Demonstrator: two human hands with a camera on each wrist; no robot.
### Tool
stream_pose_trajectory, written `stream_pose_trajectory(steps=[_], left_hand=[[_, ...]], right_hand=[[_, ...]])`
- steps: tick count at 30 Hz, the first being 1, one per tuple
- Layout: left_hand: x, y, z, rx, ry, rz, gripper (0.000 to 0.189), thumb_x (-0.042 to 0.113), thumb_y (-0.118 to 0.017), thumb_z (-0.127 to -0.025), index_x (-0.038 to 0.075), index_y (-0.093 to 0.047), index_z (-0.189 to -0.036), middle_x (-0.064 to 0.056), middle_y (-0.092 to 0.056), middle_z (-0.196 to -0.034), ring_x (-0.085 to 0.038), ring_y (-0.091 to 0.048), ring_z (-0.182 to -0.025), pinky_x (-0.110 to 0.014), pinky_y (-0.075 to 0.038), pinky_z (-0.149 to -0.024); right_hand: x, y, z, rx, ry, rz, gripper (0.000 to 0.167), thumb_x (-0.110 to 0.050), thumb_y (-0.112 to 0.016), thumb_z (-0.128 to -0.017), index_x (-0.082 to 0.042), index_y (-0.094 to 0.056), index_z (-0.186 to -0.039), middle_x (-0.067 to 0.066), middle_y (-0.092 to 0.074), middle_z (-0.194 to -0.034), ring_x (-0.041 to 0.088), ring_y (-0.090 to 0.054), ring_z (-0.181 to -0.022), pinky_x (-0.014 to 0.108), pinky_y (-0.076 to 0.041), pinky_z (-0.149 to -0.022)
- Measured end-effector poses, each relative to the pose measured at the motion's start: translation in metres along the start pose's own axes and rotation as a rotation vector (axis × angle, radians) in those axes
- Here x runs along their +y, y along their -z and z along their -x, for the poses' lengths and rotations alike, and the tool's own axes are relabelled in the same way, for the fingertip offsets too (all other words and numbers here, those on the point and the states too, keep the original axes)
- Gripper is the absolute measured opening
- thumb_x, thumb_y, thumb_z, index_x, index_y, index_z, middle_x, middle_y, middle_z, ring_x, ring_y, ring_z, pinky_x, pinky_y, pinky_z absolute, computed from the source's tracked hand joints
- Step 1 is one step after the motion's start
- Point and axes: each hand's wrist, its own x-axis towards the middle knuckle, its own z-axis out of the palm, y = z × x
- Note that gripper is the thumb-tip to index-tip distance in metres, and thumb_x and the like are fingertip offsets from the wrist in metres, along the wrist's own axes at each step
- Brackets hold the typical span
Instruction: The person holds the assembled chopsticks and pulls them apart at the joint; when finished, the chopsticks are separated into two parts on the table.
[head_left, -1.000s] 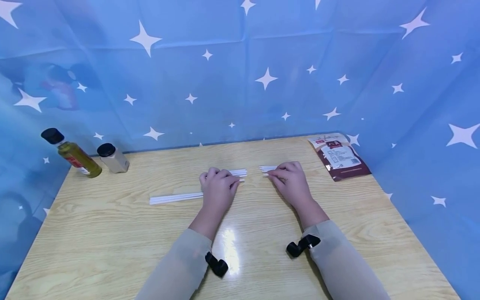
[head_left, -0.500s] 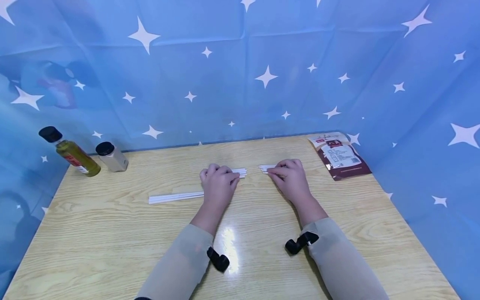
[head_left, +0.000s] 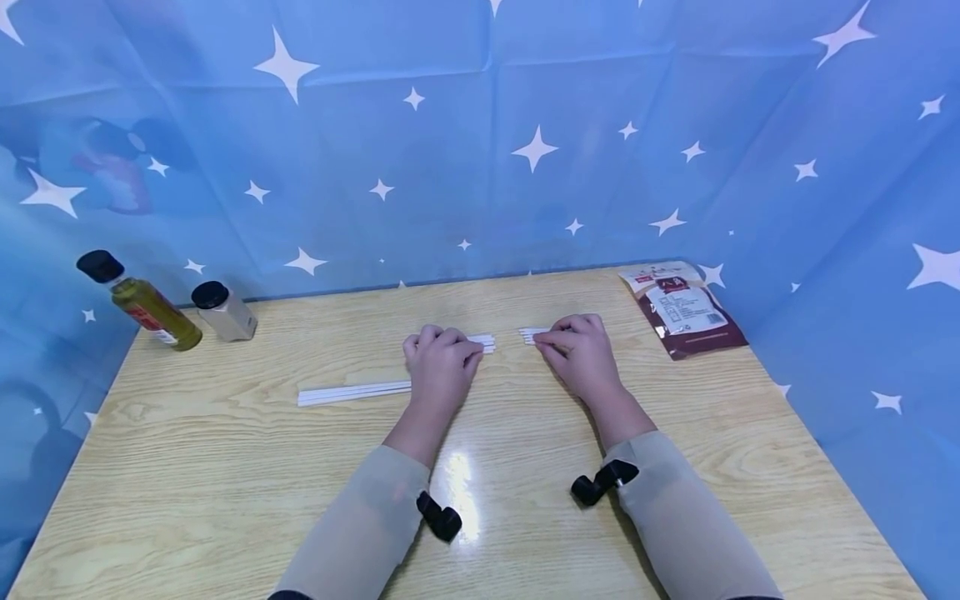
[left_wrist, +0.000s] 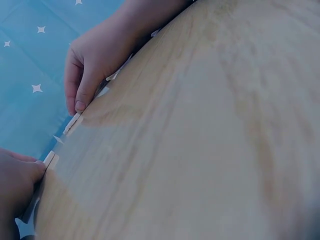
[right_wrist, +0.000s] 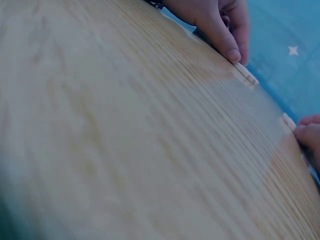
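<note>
My left hand (head_left: 441,362) is low over the table, thumb and fingertips pinching close to the ends of thin white sticks (head_left: 488,340). My right hand (head_left: 581,354) faces it and pinches near the ends of another set of white sticks (head_left: 527,332). A short gap separates the two sets. More white sticks (head_left: 352,393) lie flat and side by side, running under my left hand, which hides their far part. In the left wrist view, pale ends (left_wrist: 49,159) stick out past the left fingertips. The right wrist view shows a pale end (right_wrist: 288,121) past the right fingertips.
A bottle of yellow-green oil (head_left: 157,315) and a black-capped jar (head_left: 225,312) stand at the back left of the wooden table (head_left: 262,500). A brown and white food packet (head_left: 686,310) lies at the back right. A blue star-patterned curtain (head_left: 450,167) rises behind.
Both hands have moved slightly away from the person. The stick ends at their fingertips, apart from the others a second ago, now lie close against the rest of each set.
</note>
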Motion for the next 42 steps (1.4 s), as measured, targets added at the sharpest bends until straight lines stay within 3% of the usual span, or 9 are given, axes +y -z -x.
stream_pose_trajectory(steps=[18, 29, 36, 42], left_hand=[[-0.002, 0.004, -0.002, -0.025, 0.039, 0.027, 0.007, 0.032, -0.082, -0.097, 0.028, -0.087, -0.100, 0.007, -0.076, -0.104, -0.024, -0.057, -0.108, -0.055, -0.039, -0.099], [-0.006, 0.005, 0.001, 0.032, 0.062, 0.022, 0.012, 0.036, -0.083, -0.096, 0.024, -0.086, -0.099, 0.005, -0.075, -0.105, -0.025, -0.059, -0.108, -0.054, -0.040, -0.096], [-0.005, 0.006, 0.005, 0.120, 0.035, 0.047, 0.013, 0.033, -0.082, -0.096, 0.020, -0.085, -0.095, 0.001, -0.076, -0.101, -0.027, -0.061, -0.103, -0.054, -0.041, -0.091], [-0.008, 0.010, 0.010, 0.117, 0.020, 0.077, 0.016, 0.032, -0.079, -0.098, 0.018, -0.085, -0.096, -0.001, -0.076, -0.101, -0.028, -0.062, -0.105, -0.055, -0.042, -0.093]], right_hand=[[-0.004, -0.002, -0.003, 0.011, -0.015, -0.038, 0.013, -0.021, -0.087, -0.093, -0.014, -0.087, -0.104, 0.011, -0.071, -0.108, 0.035, -0.054, -0.107, 0.052, -0.043, -0.095], [-0.034, -0.014, -0.007, 0.038, 0.205, 0.065, 0.018, -0.022, -0.085, -0.092, -0.011, -0.086, -0.107, 0.013, -0.074, -0.109, 0.039, -0.059, -0.107, 0.056, -0.047, -0.095], [-0.056, -0.023, -0.009, -0.063, 0.128, 0.165, 0.023, -0.023, -0.076, -0.101, -0.011, -0.083, -0.119, 0.011, -0.071, -0.118, 0.038, -0.057, -0.112, 0.057, -0.048, -0.092], [-0.061, -0.026, -0.006, -0.143, 0.079, 0.270, 0.028, -0.023, -0.070, -0.105, -0.011, -0.079, -0.129, 0.011, -0.068, -0.125, 0.039, -0.054, -0.116, 0.056, -0.045, -0.092]])
